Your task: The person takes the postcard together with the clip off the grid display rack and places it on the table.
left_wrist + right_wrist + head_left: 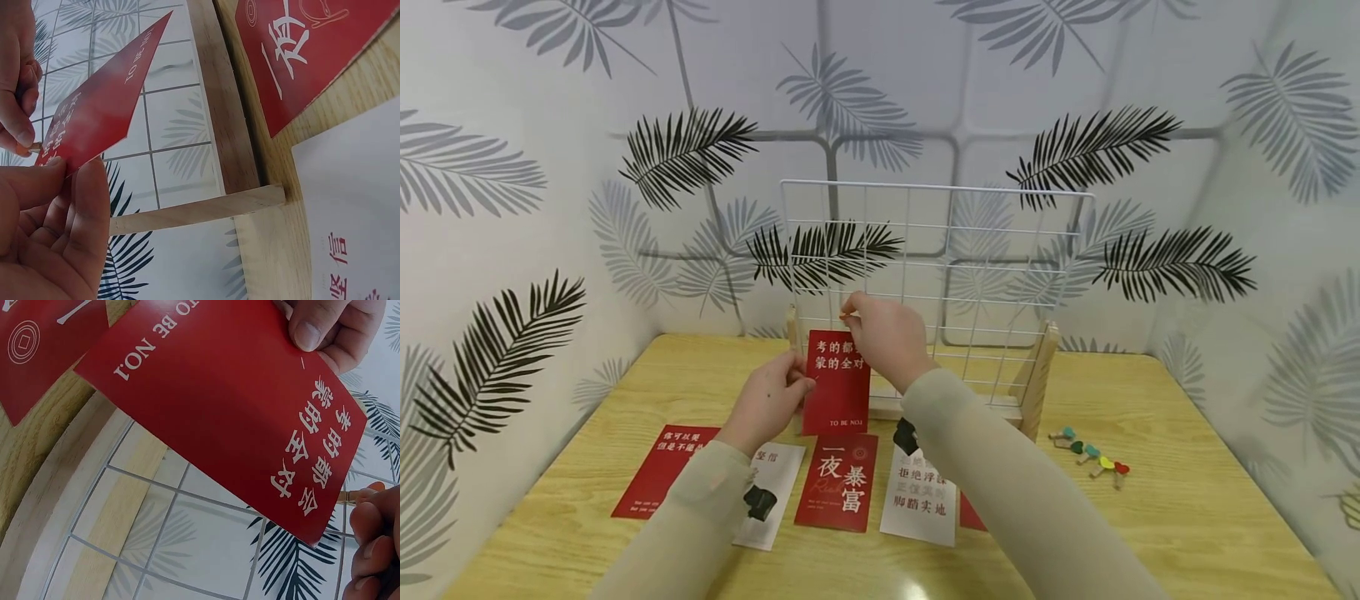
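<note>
My left hand [767, 398] pinches the left edge of a red card [837, 398] with white lettering, held upright in front of a white wire grid rack [1037, 375] with a wooden stand. At the card's top edge, my right hand [889, 337] grips a small wooden clothespin [350, 497] with an orange end. Most of the clothespin is covered by the fingers. In the right wrist view its tip is close to the card's top edge; whether it bites the card or a wire cannot be told. The left thumb [37, 181] lies on the card's face.
On the wooden table before the rack lie a red card [651, 483], a white card [786, 471], another red card [837, 487], a second white card [917, 504] and a mostly hidden red card [972, 512]. Several small clothespins with coloured hearts [1105, 463] lie at the right.
</note>
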The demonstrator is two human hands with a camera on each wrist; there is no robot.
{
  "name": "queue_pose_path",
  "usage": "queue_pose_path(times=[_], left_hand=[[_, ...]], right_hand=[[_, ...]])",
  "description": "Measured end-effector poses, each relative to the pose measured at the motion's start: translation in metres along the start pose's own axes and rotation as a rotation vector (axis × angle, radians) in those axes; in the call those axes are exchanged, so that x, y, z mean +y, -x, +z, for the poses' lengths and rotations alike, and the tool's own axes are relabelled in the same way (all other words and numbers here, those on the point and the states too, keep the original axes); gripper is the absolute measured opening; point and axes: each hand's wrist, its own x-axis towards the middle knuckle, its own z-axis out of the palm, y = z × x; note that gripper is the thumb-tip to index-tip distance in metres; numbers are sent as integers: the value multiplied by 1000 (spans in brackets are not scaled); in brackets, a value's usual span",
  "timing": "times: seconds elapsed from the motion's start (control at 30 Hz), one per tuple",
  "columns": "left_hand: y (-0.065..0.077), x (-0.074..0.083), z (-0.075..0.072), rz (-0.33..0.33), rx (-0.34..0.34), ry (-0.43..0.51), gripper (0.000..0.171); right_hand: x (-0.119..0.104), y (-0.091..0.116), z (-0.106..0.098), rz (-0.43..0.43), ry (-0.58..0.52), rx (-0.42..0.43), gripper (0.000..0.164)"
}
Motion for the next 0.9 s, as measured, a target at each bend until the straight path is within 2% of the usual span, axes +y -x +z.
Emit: queue_pose_path(times=[0.47,0.9], left_hand=[[2,3,-4,-3,-5,2,9],[6,7,-2,33,-8,-2,9]], right_hand=[[3,5,-19,24,-162,6,12],[24,25,-39,-8,-221,-8,9]])
